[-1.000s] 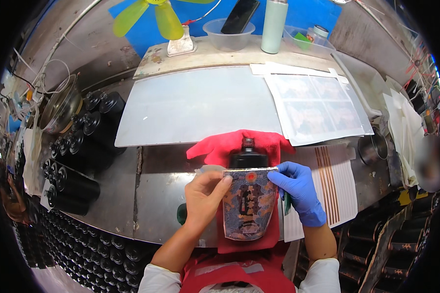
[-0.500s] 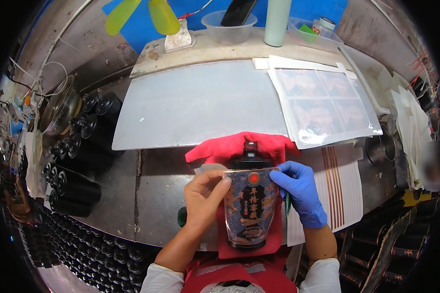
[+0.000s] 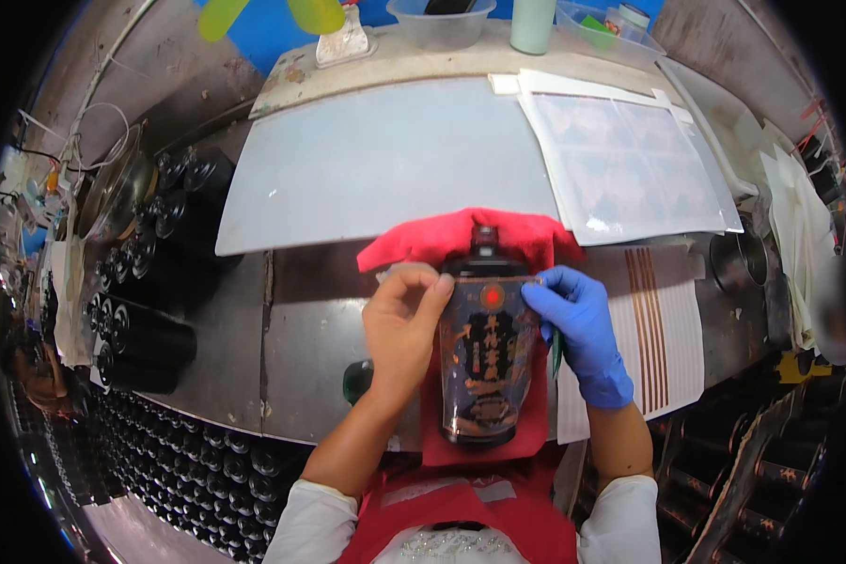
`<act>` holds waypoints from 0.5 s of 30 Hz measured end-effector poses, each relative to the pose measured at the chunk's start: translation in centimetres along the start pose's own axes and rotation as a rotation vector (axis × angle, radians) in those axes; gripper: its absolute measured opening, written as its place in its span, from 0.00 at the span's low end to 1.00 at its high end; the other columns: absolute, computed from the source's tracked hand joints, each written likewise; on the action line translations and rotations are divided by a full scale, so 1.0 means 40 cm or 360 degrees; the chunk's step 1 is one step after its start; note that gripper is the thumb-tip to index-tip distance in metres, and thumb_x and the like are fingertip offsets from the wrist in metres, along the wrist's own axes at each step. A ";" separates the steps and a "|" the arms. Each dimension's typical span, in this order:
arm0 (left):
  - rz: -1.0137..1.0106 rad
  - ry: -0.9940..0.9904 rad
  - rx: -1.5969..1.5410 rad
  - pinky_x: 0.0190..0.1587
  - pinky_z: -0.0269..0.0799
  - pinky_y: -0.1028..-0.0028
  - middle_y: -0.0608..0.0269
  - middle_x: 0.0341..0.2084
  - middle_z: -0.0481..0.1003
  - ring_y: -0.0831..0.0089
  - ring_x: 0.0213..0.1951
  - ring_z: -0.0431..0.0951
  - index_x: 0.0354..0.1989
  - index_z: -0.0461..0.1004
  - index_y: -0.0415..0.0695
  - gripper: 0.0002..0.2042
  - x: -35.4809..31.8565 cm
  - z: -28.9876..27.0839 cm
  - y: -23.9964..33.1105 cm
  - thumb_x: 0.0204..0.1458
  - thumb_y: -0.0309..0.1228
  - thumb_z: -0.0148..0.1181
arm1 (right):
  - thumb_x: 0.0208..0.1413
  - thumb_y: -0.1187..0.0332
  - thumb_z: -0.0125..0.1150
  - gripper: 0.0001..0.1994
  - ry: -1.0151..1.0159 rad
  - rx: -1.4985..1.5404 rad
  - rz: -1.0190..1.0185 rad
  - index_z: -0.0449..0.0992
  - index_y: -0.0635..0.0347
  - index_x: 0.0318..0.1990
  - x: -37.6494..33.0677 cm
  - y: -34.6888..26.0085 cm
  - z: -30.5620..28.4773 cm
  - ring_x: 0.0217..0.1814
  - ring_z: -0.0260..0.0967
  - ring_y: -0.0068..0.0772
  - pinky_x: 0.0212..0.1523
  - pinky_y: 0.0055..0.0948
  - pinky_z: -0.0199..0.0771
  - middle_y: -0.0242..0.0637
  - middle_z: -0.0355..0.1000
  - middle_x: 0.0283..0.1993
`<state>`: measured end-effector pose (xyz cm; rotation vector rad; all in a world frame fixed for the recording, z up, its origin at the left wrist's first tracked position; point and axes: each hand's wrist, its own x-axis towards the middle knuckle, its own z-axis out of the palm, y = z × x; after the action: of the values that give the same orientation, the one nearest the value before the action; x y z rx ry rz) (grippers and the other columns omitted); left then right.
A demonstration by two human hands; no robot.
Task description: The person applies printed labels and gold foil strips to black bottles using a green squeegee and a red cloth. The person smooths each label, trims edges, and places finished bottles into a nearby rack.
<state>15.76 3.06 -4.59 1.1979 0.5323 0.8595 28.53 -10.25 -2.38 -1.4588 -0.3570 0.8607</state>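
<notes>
A dark glossy bottle [image 3: 484,266] lies on its back on a red cloth [image 3: 526,228], neck pointing away from me. Over its front is a thin decorated film [image 3: 488,367], dark with orange patterns, pale characters and a red dot near the top. My bare left hand [image 3: 402,315] pinches the film's upper left corner between thumb and finger. At the upper right corner, my blue-gloved right hand [image 3: 581,329] is closed on the film's edge. A slim green object [image 3: 556,352] shows beneath that palm; its kind is hidden.
Several black bottles [image 3: 146,352] lie at the left, with many more below the table edge. A grey board [image 3: 385,179] spans the far side, with printed sheets [image 3: 620,169] at its right. Striped paper [image 3: 644,338] lies right of the cloth. A green round object [image 3: 357,381] sits by my left forearm.
The view has tilted, so the scene sits higher in the picture. Both hands keep hold of the film's upper corners; its top edge looks narrower and closer to the bottle.
</notes>
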 end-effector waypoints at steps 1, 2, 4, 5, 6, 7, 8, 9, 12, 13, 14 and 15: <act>-0.0019 0.0028 0.0041 0.35 0.64 0.84 0.70 0.27 0.71 0.85 0.31 0.68 0.28 0.71 0.39 0.03 -0.005 0.001 -0.001 0.51 0.22 0.60 | 0.49 0.69 0.64 0.06 0.0000 0.0007 0.0009 0.76 0.62 0.31 -0.002 0.008 0.000 0.22 0.62 0.10 0.22 0.13 0.61 0.25 0.70 0.25; -0.0007 0.0059 0.0111 0.34 0.64 0.84 0.71 0.26 0.71 0.86 0.30 0.68 0.28 0.71 0.39 0.04 -0.001 0.002 -0.003 0.51 0.23 0.60 | 0.49 0.68 0.64 0.07 -0.0023 -0.0001 -0.0059 0.76 0.61 0.31 0.002 0.009 0.000 0.21 0.61 0.10 0.21 0.13 0.60 0.25 0.70 0.25; 0.0022 0.0048 0.0129 0.32 0.64 0.85 0.72 0.25 0.71 0.87 0.29 0.68 0.29 0.70 0.39 0.04 0.003 0.004 -0.011 0.51 0.24 0.59 | 0.50 0.67 0.63 0.07 -0.0015 0.0014 -0.0033 0.75 0.61 0.31 0.003 0.009 -0.002 0.20 0.60 0.10 0.20 0.12 0.58 0.26 0.70 0.25; 0.0052 0.0044 0.0141 0.31 0.64 0.85 0.72 0.25 0.71 0.87 0.29 0.68 0.30 0.70 0.39 0.04 0.000 0.001 -0.021 0.51 0.24 0.59 | 0.50 0.67 0.63 0.08 -0.0006 0.0021 -0.0039 0.75 0.61 0.31 -0.001 0.014 -0.002 0.19 0.60 0.10 0.19 0.12 0.57 0.27 0.71 0.24; 0.0007 0.0055 0.0055 0.31 0.65 0.84 0.71 0.26 0.71 0.86 0.28 0.69 0.32 0.70 0.39 0.04 0.006 0.001 -0.019 0.52 0.25 0.59 | 0.51 0.66 0.62 0.08 -0.0016 0.0017 -0.0055 0.75 0.62 0.32 0.002 0.011 -0.002 0.19 0.59 0.10 0.19 0.12 0.56 0.27 0.71 0.24; -0.0036 0.0065 -0.0032 0.31 0.66 0.84 0.71 0.26 0.71 0.85 0.28 0.69 0.34 0.69 0.39 0.05 0.005 -0.003 -0.016 0.53 0.26 0.58 | 0.51 0.66 0.62 0.09 -0.0022 0.0043 -0.0028 0.74 0.62 0.33 -0.007 0.013 -0.001 0.18 0.59 0.10 0.18 0.12 0.56 0.28 0.71 0.24; -0.0190 0.0001 -0.0030 0.35 0.67 0.82 0.66 0.34 0.70 0.81 0.31 0.71 0.42 0.68 0.38 0.09 0.002 -0.042 -0.037 0.55 0.28 0.55 | 0.51 0.65 0.61 0.09 -0.0028 0.0069 -0.0004 0.74 0.62 0.33 -0.017 0.016 -0.002 0.18 0.59 0.10 0.18 0.12 0.56 0.28 0.71 0.25; -0.0056 0.0030 0.0057 0.36 0.68 0.81 0.64 0.37 0.69 0.81 0.33 0.71 0.44 0.67 0.39 0.10 -0.006 -0.043 -0.032 0.56 0.28 0.53 | 0.52 0.65 0.61 0.09 -0.0030 0.0093 0.0018 0.74 0.62 0.34 -0.021 0.019 -0.005 0.18 0.59 0.10 0.18 0.12 0.56 0.28 0.71 0.25; 0.0221 -0.0091 0.0549 0.52 0.63 0.69 0.51 0.56 0.57 0.67 0.52 0.66 0.59 0.59 0.39 0.20 -0.071 -0.066 -0.011 0.58 0.30 0.47 | 0.52 0.66 0.61 0.09 -0.0138 0.0080 0.0109 0.74 0.62 0.35 -0.089 0.046 -0.026 0.18 0.60 0.11 0.18 0.12 0.58 0.28 0.70 0.28; 0.0389 -0.0263 0.0705 0.55 0.58 0.67 0.48 0.59 0.53 0.63 0.56 0.60 0.61 0.56 0.40 0.22 -0.085 -0.068 0.006 0.58 0.32 0.47 | 0.51 0.67 0.61 0.08 -0.0159 0.0054 0.0125 0.74 0.62 0.34 -0.115 0.062 -0.028 0.18 0.60 0.12 0.18 0.13 0.59 0.28 0.70 0.28; 0.0558 -0.0436 0.0858 0.59 0.53 0.65 0.46 0.62 0.48 0.59 0.60 0.54 0.62 0.54 0.40 0.24 -0.095 -0.066 0.027 0.58 0.34 0.46 | 0.49 0.70 0.63 0.07 -0.0204 0.0056 0.0210 0.73 0.62 0.34 -0.139 0.065 -0.029 0.19 0.61 0.13 0.19 0.14 0.61 0.28 0.70 0.27; 0.0725 -0.0607 0.1009 0.62 0.47 0.63 0.43 0.64 0.43 0.55 0.64 0.49 0.64 0.52 0.40 0.26 -0.105 -0.063 0.040 0.58 0.37 0.46 | 0.47 0.71 0.65 0.08 -0.0201 0.0038 0.0249 0.74 0.62 0.33 -0.160 0.077 -0.030 0.19 0.61 0.13 0.19 0.13 0.61 0.28 0.71 0.25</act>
<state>10.94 1.33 -4.14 2.0689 0.2151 0.8316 24.21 -15.87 -3.64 -1.4276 -0.3285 1.0825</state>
